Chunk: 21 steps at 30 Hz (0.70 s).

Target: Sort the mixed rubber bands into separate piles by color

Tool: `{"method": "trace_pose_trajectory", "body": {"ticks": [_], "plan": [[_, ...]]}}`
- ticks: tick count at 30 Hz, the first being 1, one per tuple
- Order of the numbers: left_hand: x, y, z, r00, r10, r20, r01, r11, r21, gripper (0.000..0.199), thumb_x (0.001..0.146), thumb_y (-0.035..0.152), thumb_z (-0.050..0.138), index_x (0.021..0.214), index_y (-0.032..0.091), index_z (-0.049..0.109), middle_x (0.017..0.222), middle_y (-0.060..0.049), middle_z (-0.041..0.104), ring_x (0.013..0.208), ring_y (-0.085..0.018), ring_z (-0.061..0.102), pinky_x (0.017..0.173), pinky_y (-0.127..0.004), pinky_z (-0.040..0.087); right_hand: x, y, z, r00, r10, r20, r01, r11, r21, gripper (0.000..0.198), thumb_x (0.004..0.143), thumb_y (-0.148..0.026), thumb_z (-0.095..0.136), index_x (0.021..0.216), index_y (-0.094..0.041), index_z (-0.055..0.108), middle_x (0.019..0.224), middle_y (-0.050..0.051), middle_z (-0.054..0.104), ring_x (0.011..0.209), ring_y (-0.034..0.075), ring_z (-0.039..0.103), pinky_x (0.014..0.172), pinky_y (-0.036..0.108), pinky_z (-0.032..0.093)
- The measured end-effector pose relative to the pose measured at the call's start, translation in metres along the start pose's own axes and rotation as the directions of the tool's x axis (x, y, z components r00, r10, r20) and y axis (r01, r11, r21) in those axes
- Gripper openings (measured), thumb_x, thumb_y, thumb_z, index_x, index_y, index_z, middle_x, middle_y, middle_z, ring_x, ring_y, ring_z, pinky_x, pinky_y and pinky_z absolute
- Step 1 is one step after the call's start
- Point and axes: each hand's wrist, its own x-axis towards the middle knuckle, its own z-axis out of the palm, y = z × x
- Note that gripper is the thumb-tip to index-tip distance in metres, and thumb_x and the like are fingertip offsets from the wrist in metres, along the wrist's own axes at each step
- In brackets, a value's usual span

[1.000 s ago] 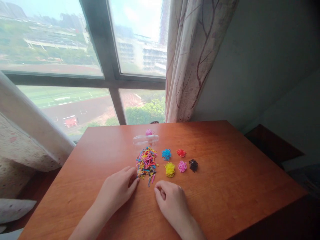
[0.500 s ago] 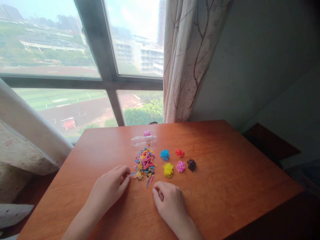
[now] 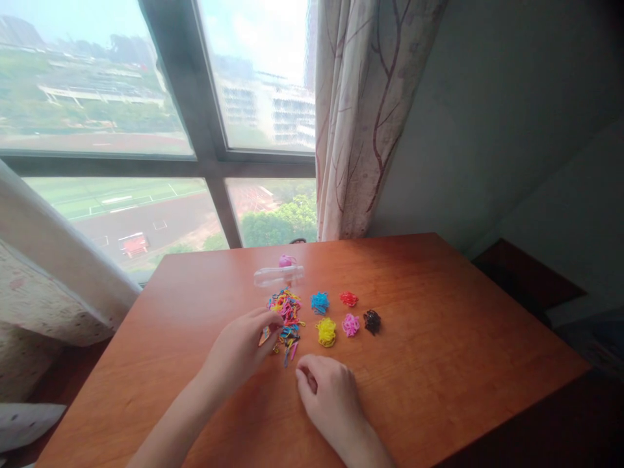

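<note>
My left hand [image 3: 244, 341] reaches over the near left side of a mixed heap of small coloured rubber bands [image 3: 285, 305] and hides part of it. Its fingers are bent toward the thumb, and whatever is between the tips is too small to make out. Just right of the heap's near end, my right hand [image 3: 331, 390] rests on the table, fingers curled in and thumb against the forefinger; its inside is hidden. Single-colour piles lie beyond it: blue bands [image 3: 320, 303], yellow bands [image 3: 326, 332], red bands [image 3: 348, 299], pink bands [image 3: 350, 324] and black bands [image 3: 372, 322].
Behind the heap a clear plastic container [image 3: 277, 275] lies on the brown wooden table [image 3: 439, 338], with a pink-purple object [image 3: 286, 260] at its back. A window [image 3: 209, 162] and a patterned curtain [image 3: 361, 117] stand past the table's far edge.
My left hand has moved right and slightly away from me, from beside the heap to over it. A blue band showed at its fingertips earlier. My right hand stays in place.
</note>
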Motion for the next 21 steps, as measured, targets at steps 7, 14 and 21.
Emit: {"method": "trace_pose_trajectory", "body": {"ticks": [7,14,21], "plan": [[0.067,0.028,0.005,0.985,0.108,0.134,-0.144,0.942,0.304,0.022,0.089,0.018,0.048,0.083,0.020,0.069,0.089,-0.006,0.070,0.075,-0.019,0.066,0.061,-0.025,0.044,-0.001,0.002,0.006,0.999,-0.016,-0.039,0.018,0.999,0.052,0.015,0.084,-0.012,0.053,0.077,-0.024,0.059,0.072,-0.006,0.065,0.065,0.011,0.057,0.060,0.025,0.027],[0.095,0.032,0.019,0.955,0.168,0.245,-0.250,0.899,0.359,0.021,0.087,0.016,0.051,0.085,0.016,0.071,0.086,-0.011,0.069,0.073,-0.022,0.067,0.062,-0.029,0.047,-0.001,0.003,0.006,0.999,-0.027,-0.044,0.031,0.996,0.081,0.014,0.083,-0.012,0.052,0.076,-0.024,0.056,0.070,-0.006,0.062,0.064,0.011,0.054,0.060,0.026,0.024],[0.097,0.030,0.022,0.953,0.144,0.266,-0.241,0.894,0.378,0.021,0.085,0.014,0.051,0.087,0.014,0.071,0.088,-0.014,0.070,0.075,-0.025,0.068,0.063,-0.033,0.050,-0.001,0.002,0.005,0.999,-0.022,-0.042,0.025,0.997,0.076,0.013,0.083,-0.013,0.053,0.076,-0.023,0.055,0.069,-0.005,0.061,0.063,0.011,0.053,0.059,0.027,0.023]]}}
